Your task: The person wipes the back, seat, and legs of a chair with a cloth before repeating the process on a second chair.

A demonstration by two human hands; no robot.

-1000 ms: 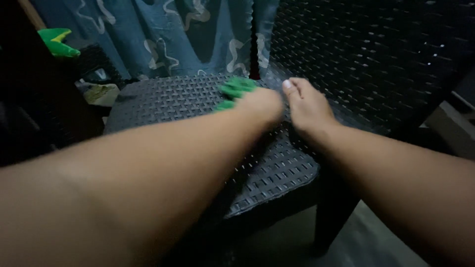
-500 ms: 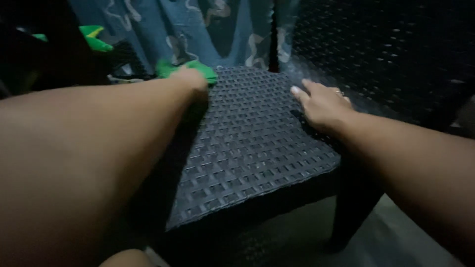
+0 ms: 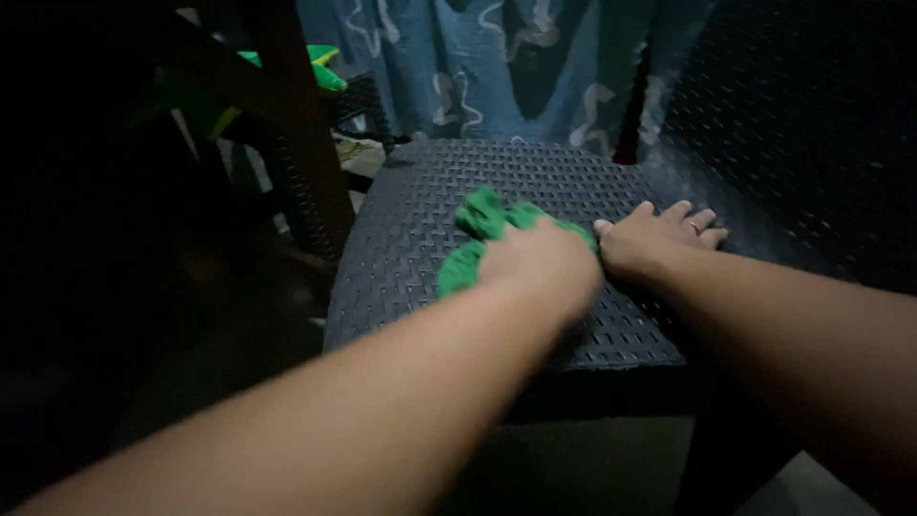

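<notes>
My left hand (image 3: 540,263) presses a crumpled green cloth (image 3: 478,234) against the woven seat of a dark plastic chair (image 3: 420,229), near the seat's middle. The cloth sticks out to the left of and beyond my fingers. My right hand (image 3: 654,239) lies flat on the seat just to the right, fingers spread toward the chair's backrest (image 3: 802,124), with a ring on one finger. The two hands nearly touch.
A blue patterned curtain (image 3: 497,67) hangs behind the chair. A dark wooden post (image 3: 301,134) stands at the left, with a green and yellow object (image 3: 320,67) beyond it. The room is dim; the floor (image 3: 592,468) shows below the seat's front edge.
My left hand has brought the green cloth from the seat's far left corner back toward the middle, next to my right hand. The view has shifted left; the right hand stays on the seat.
</notes>
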